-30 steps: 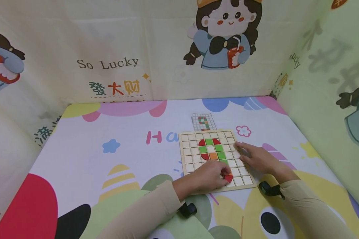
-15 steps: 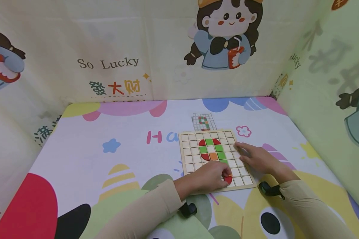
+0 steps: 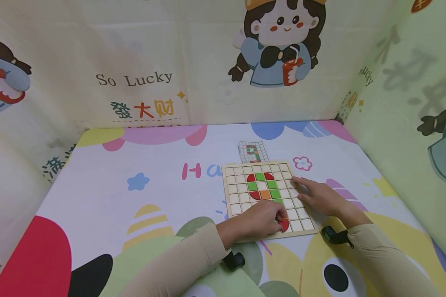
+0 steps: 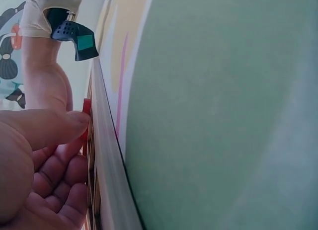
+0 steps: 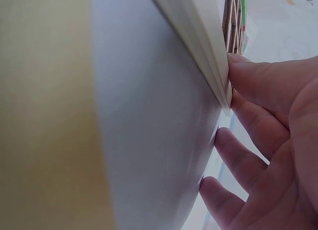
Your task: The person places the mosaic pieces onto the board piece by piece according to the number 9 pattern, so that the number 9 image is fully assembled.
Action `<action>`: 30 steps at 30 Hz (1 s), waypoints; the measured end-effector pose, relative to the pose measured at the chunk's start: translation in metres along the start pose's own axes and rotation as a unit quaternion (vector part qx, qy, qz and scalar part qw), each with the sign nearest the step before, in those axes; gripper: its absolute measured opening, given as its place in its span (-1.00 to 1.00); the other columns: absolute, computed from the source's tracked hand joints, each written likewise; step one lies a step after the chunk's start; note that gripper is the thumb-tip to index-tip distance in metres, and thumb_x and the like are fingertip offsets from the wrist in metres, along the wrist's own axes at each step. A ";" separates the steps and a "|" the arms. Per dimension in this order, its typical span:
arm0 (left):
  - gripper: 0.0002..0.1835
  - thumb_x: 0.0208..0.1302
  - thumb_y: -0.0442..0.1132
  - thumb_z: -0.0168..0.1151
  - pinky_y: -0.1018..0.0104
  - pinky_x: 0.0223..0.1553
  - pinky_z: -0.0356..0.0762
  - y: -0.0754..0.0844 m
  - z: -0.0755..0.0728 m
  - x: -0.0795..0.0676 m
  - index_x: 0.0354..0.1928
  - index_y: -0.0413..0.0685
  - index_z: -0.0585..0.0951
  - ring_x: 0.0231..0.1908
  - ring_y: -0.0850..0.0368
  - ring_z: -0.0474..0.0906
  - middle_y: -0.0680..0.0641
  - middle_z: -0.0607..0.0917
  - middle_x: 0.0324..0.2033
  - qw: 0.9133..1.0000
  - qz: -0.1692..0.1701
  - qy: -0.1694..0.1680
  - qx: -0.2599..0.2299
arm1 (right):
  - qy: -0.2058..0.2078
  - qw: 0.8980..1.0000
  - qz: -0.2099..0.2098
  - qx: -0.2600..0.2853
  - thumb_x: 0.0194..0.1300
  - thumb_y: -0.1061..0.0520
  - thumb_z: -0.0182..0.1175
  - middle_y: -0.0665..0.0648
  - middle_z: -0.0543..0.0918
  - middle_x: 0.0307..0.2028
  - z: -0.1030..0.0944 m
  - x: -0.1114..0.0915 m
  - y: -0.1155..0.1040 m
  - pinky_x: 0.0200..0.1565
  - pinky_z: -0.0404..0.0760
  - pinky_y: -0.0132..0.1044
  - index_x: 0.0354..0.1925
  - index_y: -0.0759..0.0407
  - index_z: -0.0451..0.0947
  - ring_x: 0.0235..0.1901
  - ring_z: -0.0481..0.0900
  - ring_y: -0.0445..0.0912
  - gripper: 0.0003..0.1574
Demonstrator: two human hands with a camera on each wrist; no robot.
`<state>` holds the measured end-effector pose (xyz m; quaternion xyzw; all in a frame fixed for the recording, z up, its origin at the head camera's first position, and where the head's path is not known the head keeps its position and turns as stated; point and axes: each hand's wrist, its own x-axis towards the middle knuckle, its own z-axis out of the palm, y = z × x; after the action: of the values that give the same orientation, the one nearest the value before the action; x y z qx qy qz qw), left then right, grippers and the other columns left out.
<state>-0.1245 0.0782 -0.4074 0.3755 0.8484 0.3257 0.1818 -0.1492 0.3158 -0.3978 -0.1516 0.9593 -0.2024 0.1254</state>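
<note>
A wooden grid board (image 3: 232, 188) lies on the table with red, green and orange tiles forming a figure like a 9. My left hand (image 3: 255, 218) reaches over its near part, thumb and index finger pinching a rounded red tile (image 3: 284, 225) at the near row. In the left wrist view the red tile (image 4: 87, 105) shows edge-on by the thumb tip. Just above it in the head view a sliver of orange shows at the fingertips. My right hand (image 3: 325, 198) rests along the board's right edge; in the right wrist view its thumb and fingers touch the rim (image 5: 211, 56).
Behind the board lies a small printed grid card (image 3: 253, 152) with a matching coloured figure. The table carries a cartoon-print cloth (image 3: 163, 173), with printed curtains (image 3: 204, 62) around it. A dark wrist camera (image 3: 233, 261) sits on the left wrist, another (image 3: 334, 235) on the right.
The red tile has shifted slightly toward the near edge under my left fingertips, and the left hand has crept a little to the right. My right hand has stayed in place.
</note>
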 end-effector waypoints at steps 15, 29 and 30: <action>-0.85 0.26 -0.37 0.30 0.63 -0.20 0.39 0.003 0.003 0.004 -0.17 0.01 0.66 -0.30 0.43 0.43 0.25 0.58 -0.38 1.000 -0.008 0.015 0.024 | 0.007 1.000 0.000 0.001 0.40 0.14 0.21 0.46 0.38 0.32 0.001 0.000 0.000 0.19 0.34 0.32 0.45 0.27 0.26 0.27 0.36 0.40 -0.27; -0.84 0.25 -0.39 0.30 0.63 -0.20 0.41 0.004 0.001 0.002 -0.17 0.00 0.66 -0.31 0.44 0.44 0.25 0.58 -0.38 1.000 -0.018 0.011 0.004 | 0.007 1.000 -0.001 0.000 0.40 0.14 0.22 0.46 0.38 0.32 0.001 0.000 -0.001 0.19 0.34 0.32 0.44 0.27 0.27 0.26 0.36 0.40 -0.26; -0.84 0.24 -0.39 0.30 0.63 -0.20 0.41 0.004 0.001 0.002 -0.17 0.00 0.65 -0.31 0.45 0.45 0.25 0.58 -0.37 1.000 -0.018 0.008 -0.001 | 0.007 1.000 -0.001 0.000 0.40 0.14 0.22 0.46 0.38 0.32 0.001 0.000 -0.001 0.19 0.34 0.33 0.45 0.27 0.27 0.27 0.36 0.40 -0.26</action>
<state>-0.1231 0.0821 -0.4056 0.3568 0.8563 0.3265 0.1810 -0.1486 0.3150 -0.3984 -0.1509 0.9601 -0.2032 0.1189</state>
